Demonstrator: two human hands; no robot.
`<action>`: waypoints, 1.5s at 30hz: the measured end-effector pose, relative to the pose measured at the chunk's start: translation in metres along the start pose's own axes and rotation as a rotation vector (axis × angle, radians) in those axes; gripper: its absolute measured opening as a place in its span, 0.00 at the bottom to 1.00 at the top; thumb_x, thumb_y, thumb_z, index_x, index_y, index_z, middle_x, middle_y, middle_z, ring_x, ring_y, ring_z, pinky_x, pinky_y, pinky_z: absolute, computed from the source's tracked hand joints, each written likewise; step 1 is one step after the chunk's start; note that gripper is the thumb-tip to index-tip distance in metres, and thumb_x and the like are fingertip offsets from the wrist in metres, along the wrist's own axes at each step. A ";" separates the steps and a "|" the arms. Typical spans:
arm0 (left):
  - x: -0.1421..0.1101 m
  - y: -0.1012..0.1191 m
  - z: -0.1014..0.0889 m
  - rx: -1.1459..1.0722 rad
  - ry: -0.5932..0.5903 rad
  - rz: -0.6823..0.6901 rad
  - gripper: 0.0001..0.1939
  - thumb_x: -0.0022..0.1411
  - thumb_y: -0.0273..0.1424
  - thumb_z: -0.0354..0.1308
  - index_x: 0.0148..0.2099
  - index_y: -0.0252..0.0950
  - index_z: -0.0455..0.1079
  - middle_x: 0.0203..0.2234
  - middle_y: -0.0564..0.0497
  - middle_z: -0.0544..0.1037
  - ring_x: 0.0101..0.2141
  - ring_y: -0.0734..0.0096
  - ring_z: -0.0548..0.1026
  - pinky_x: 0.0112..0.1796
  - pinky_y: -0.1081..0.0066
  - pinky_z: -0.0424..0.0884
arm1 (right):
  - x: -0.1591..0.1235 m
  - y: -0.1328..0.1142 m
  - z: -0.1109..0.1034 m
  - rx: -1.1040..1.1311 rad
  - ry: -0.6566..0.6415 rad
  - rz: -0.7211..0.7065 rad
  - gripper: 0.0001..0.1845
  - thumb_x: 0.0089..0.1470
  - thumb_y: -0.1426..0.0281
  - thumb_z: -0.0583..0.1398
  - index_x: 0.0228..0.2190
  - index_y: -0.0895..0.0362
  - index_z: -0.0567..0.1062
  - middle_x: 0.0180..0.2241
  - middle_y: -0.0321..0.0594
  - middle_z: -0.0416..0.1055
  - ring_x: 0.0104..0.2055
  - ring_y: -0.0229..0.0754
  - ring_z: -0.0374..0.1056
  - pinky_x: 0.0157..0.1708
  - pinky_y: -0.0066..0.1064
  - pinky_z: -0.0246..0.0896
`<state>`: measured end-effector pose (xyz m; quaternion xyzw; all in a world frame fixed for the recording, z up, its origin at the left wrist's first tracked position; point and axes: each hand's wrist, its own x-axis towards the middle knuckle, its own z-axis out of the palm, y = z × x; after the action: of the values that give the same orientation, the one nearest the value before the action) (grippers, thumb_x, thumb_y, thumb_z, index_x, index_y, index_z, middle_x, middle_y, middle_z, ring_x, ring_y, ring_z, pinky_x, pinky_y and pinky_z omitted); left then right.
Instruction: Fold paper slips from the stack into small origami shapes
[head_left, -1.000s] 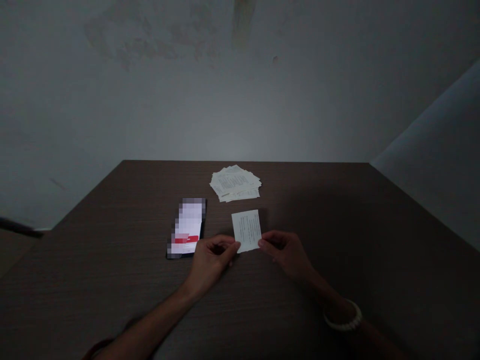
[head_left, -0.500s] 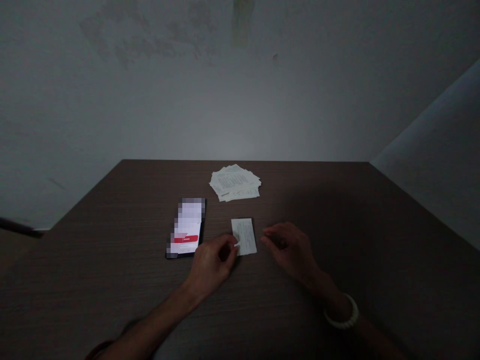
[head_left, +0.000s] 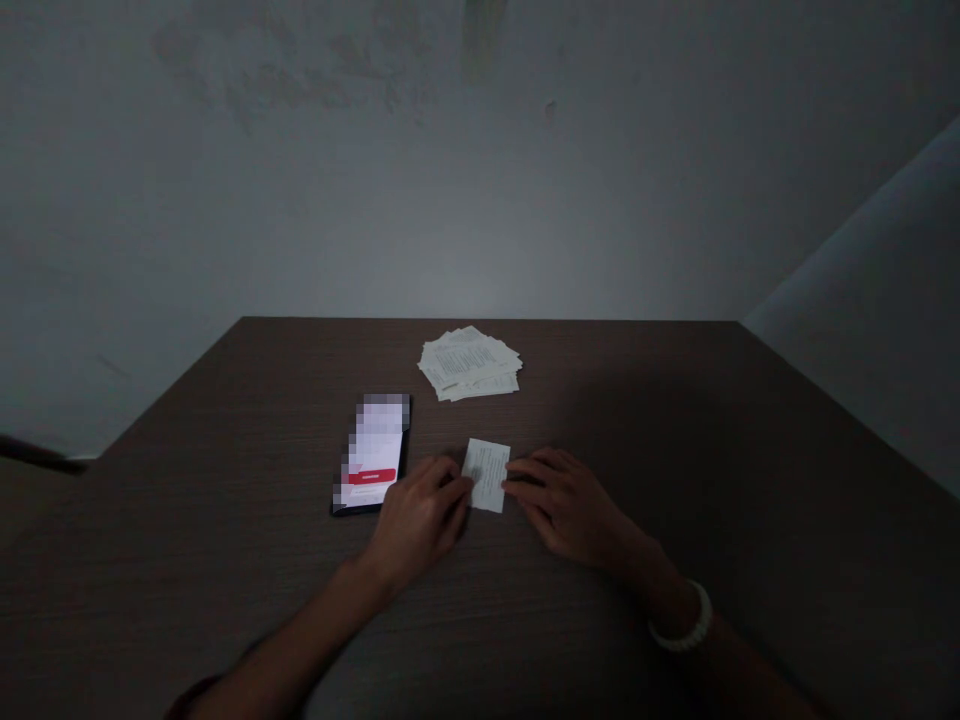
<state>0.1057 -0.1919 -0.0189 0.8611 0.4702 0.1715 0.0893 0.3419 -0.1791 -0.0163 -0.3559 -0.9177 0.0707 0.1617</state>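
A small white slip of printed paper [head_left: 487, 473] lies in front of me on the brown table, slightly turned. At its left edge, the thumb and fingers of my left hand [head_left: 421, 512] pinch it. My right hand [head_left: 568, 505], with a pale beaded bracelet on the wrist, has its fingertips and thumb closed at the slip's right edge. Just left of my left hand rests a phone [head_left: 375, 445] with its screen lit, partly blurred, showing a red bar. The undersides of my fingertips are hidden.
Farther back on the table [head_left: 637, 365] lies a loose fanned pile of printed paper slips [head_left: 469, 362]. Behind the table's far edge rises a stained grey wall [head_left: 480, 200]. Light is dim, and a shadow falls on the table's right side.
My right hand has moved left onto the slip's right edge. The slip has turned slightly, and my left fingers have shifted up along its left edge.
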 end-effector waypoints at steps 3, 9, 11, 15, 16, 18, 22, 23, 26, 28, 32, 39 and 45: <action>-0.003 0.002 -0.001 0.007 0.009 0.152 0.13 0.65 0.25 0.50 0.49 0.36 0.72 0.45 0.43 0.70 0.44 0.58 0.68 0.43 0.59 0.69 | 0.002 -0.004 -0.003 -0.026 -0.011 0.021 0.17 0.56 0.76 0.57 0.47 0.53 0.74 0.47 0.41 0.70 0.47 0.47 0.61 0.47 0.41 0.58; -0.006 0.011 -0.008 0.006 -0.086 0.227 0.15 0.65 0.28 0.51 0.53 0.38 0.70 0.48 0.42 0.68 0.50 0.54 0.66 0.50 0.52 0.65 | 0.001 -0.004 -0.003 -0.047 0.009 0.057 0.17 0.57 0.73 0.58 0.48 0.52 0.73 0.45 0.43 0.69 0.46 0.47 0.61 0.45 0.40 0.58; -0.007 0.011 -0.009 0.017 -0.084 0.206 0.16 0.65 0.29 0.51 0.54 0.38 0.69 0.48 0.42 0.68 0.51 0.53 0.65 0.51 0.50 0.64 | 0.000 -0.004 -0.003 -0.049 0.010 0.069 0.17 0.57 0.73 0.58 0.49 0.52 0.73 0.46 0.42 0.68 0.46 0.47 0.61 0.45 0.40 0.57; -0.008 0.011 -0.007 0.064 -0.075 0.195 0.18 0.65 0.30 0.52 0.56 0.38 0.68 0.50 0.41 0.68 0.53 0.51 0.65 0.52 0.48 0.64 | 0.000 -0.003 -0.002 -0.058 0.019 0.083 0.17 0.57 0.72 0.59 0.49 0.51 0.73 0.46 0.42 0.69 0.46 0.47 0.61 0.46 0.41 0.57; -0.009 0.011 -0.006 0.077 -0.073 0.198 0.18 0.65 0.31 0.52 0.57 0.37 0.67 0.50 0.41 0.69 0.53 0.50 0.65 0.52 0.48 0.64 | 0.000 -0.003 -0.002 -0.058 0.020 0.083 0.17 0.57 0.72 0.59 0.49 0.51 0.73 0.46 0.42 0.69 0.46 0.47 0.61 0.46 0.41 0.57; -0.010 0.011 -0.005 0.099 -0.067 0.198 0.19 0.65 0.31 0.52 0.57 0.37 0.67 0.51 0.40 0.69 0.54 0.49 0.65 0.52 0.47 0.64 | 0.000 -0.003 -0.001 -0.056 0.019 0.084 0.17 0.57 0.71 0.58 0.49 0.50 0.73 0.46 0.43 0.69 0.46 0.47 0.61 0.46 0.41 0.58; -0.010 0.010 -0.004 0.103 -0.068 0.201 0.18 0.65 0.32 0.51 0.56 0.37 0.67 0.51 0.41 0.70 0.55 0.49 0.64 0.53 0.47 0.63 | -0.001 -0.003 0.000 -0.047 0.016 0.090 0.17 0.58 0.71 0.58 0.49 0.51 0.72 0.46 0.43 0.68 0.47 0.48 0.61 0.47 0.41 0.58; -0.010 0.010 -0.004 0.101 -0.069 0.204 0.18 0.65 0.32 0.51 0.56 0.37 0.67 0.51 0.41 0.69 0.56 0.49 0.64 0.53 0.47 0.63 | -0.001 -0.003 0.000 -0.047 0.019 0.093 0.17 0.58 0.71 0.58 0.49 0.51 0.72 0.47 0.43 0.68 0.47 0.48 0.61 0.47 0.41 0.58; -0.010 0.009 -0.003 0.087 -0.068 0.209 0.18 0.65 0.31 0.52 0.57 0.36 0.67 0.51 0.41 0.70 0.56 0.50 0.64 0.54 0.48 0.63 | -0.001 -0.003 0.002 -0.049 0.029 0.092 0.17 0.57 0.71 0.59 0.49 0.51 0.73 0.46 0.43 0.69 0.47 0.47 0.61 0.46 0.41 0.58; -0.010 0.009 -0.003 0.076 -0.059 0.213 0.18 0.65 0.31 0.52 0.56 0.36 0.67 0.50 0.41 0.70 0.56 0.50 0.65 0.53 0.48 0.65 | -0.002 -0.002 0.002 -0.050 0.036 0.091 0.17 0.57 0.71 0.59 0.49 0.51 0.73 0.46 0.43 0.69 0.47 0.47 0.62 0.46 0.41 0.59; -0.010 0.009 -0.004 0.071 -0.046 0.220 0.18 0.65 0.32 0.51 0.55 0.35 0.67 0.51 0.40 0.70 0.55 0.50 0.66 0.52 0.47 0.65 | -0.003 0.000 0.002 -0.039 0.036 0.094 0.16 0.58 0.70 0.58 0.48 0.51 0.73 0.47 0.42 0.69 0.47 0.46 0.62 0.46 0.41 0.59; -0.010 0.008 -0.004 0.115 -0.090 0.225 0.18 0.66 0.32 0.51 0.57 0.35 0.66 0.51 0.40 0.69 0.56 0.49 0.65 0.52 0.48 0.66 | -0.003 -0.004 0.000 -0.004 -0.035 0.053 0.20 0.56 0.76 0.56 0.51 0.52 0.71 0.48 0.44 0.67 0.48 0.48 0.60 0.48 0.41 0.58; -0.010 0.008 -0.003 0.099 -0.083 0.231 0.19 0.65 0.32 0.51 0.58 0.35 0.65 0.52 0.39 0.69 0.56 0.49 0.65 0.52 0.47 0.65 | -0.002 -0.005 0.002 0.022 -0.087 0.011 0.29 0.52 0.80 0.55 0.55 0.51 0.68 0.48 0.44 0.66 0.49 0.48 0.59 0.49 0.42 0.57</action>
<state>0.1060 -0.2049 -0.0157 0.9192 0.3717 0.1214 0.0457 0.3394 -0.1845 -0.0173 -0.3557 -0.9211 0.0969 0.1251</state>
